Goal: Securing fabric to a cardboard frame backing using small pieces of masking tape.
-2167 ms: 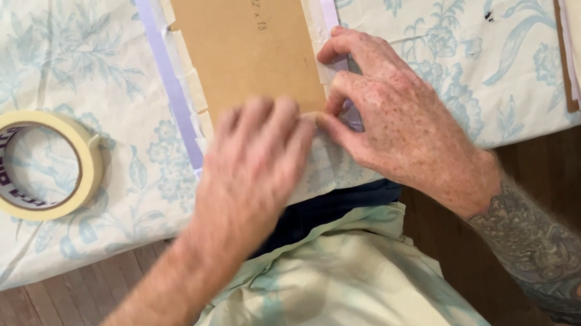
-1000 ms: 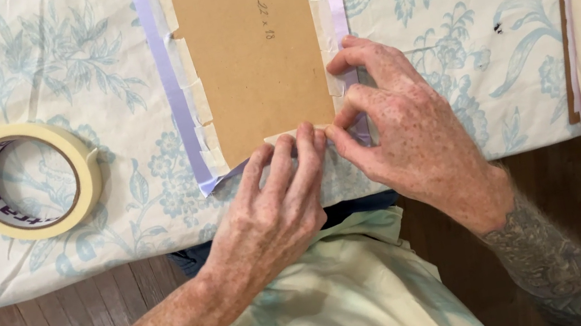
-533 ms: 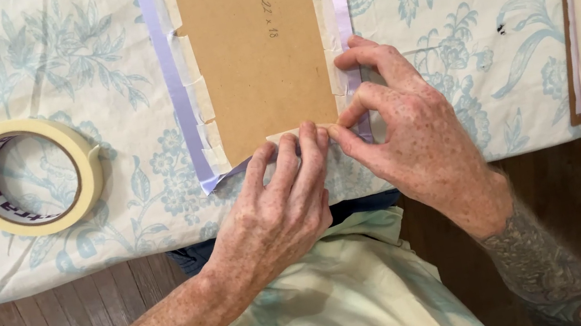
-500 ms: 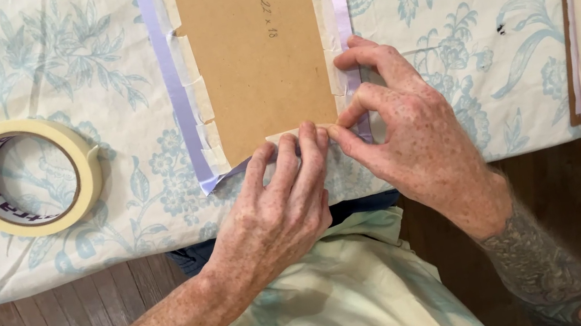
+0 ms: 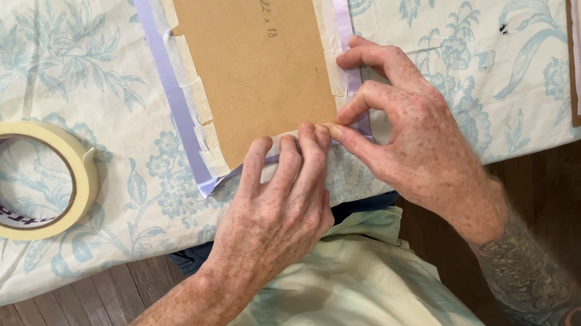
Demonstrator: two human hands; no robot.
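Since earlier, both hands have slid down to the board's (image 5: 251, 50) near edge. Left hand (image 5: 275, 209) and right hand (image 5: 414, 141) press flat fingertips on taped floral fabric (image 5: 459, 38), gripping nothing. Cream tape roll (image 5: 23, 180) lies near the table's left edge.

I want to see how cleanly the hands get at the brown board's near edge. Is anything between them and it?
Nothing visible. The left hand has its fingertips on the near edge of the brown board; the right hand pinches at its near right corner. The tape roll lies apart, off to the left on the flowered cloth.
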